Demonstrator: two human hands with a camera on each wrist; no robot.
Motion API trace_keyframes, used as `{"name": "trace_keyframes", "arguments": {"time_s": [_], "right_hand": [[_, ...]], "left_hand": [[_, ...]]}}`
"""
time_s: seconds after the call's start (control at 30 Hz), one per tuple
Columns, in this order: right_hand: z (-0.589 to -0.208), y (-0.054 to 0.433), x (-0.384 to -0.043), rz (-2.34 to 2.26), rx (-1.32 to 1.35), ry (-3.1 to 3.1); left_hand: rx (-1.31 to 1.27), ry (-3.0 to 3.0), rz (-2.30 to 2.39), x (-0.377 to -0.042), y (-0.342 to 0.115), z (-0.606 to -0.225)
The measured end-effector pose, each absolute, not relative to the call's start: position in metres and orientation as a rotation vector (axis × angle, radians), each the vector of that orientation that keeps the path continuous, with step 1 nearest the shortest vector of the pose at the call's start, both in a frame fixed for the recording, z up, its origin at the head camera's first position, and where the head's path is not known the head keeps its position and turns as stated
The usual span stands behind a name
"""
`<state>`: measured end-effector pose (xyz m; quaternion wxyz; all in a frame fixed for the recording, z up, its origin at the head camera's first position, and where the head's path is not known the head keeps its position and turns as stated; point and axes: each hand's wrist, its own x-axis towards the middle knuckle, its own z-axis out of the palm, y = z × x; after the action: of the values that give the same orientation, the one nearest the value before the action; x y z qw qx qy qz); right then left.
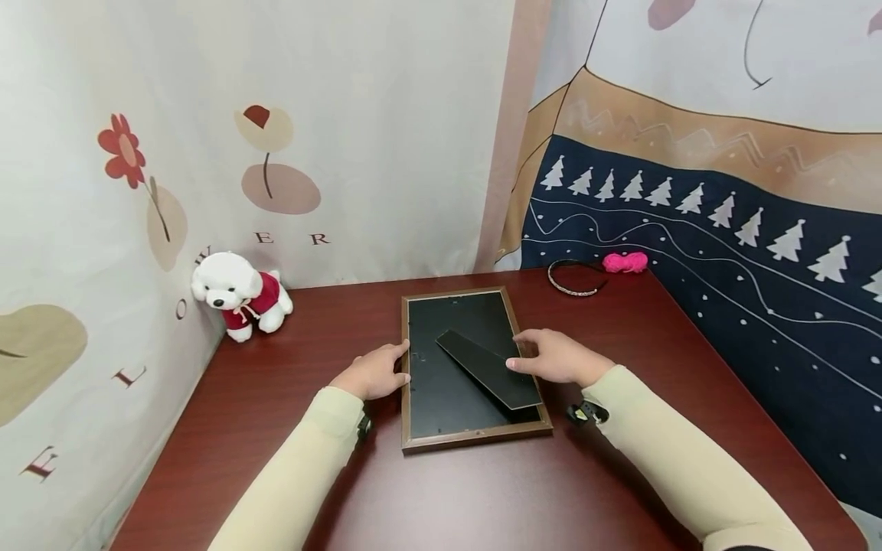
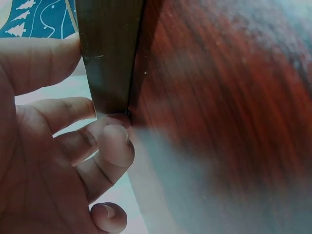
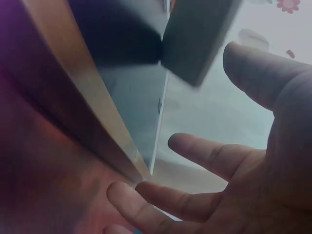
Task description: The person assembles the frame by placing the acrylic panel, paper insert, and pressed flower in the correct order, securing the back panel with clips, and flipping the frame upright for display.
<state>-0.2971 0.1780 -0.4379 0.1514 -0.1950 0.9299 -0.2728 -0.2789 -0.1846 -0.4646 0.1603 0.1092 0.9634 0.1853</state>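
Observation:
A picture frame (image 1: 475, 438) with a brown rim lies face down on the table, its black back up. The black stand leg (image 1: 489, 367) on that back slants across it, its lower end raised. My left hand (image 1: 372, 373) touches the frame's left side from outside with thumb and fingertips; the left wrist view has them against the brown rim (image 2: 109, 58). Over the right side, my right hand (image 1: 561, 358) spreads its fingers, the thumb close by the leg. In the right wrist view a gap separates the thumb (image 3: 253, 68) from the leg (image 3: 195, 44).
At the back left sits a white plush dog (image 1: 237, 295) in a red top. A headband (image 1: 575, 291) and a bright pink bundle (image 1: 625, 262) lie at the back right. Printed curtains hang behind the dark red tabletop (image 1: 331, 321) and along its right side.

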Motion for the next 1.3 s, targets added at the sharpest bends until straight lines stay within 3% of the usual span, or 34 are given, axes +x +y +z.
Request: {"name": "trace_keyframes", "arguments": {"time_s": [0.47,1.3], "right_hand": [[-0.456,0.166,-0.247,-0.87,-0.523,2.692],[-0.461,0.155,-0.239,-0.983,-0.428,2.81]], "left_hand": [[0.263,2.728,0.627,-0.282,-0.186,-0.47],[0.2,2.651,1.241,-0.284,-0.196,-0.481]]}}
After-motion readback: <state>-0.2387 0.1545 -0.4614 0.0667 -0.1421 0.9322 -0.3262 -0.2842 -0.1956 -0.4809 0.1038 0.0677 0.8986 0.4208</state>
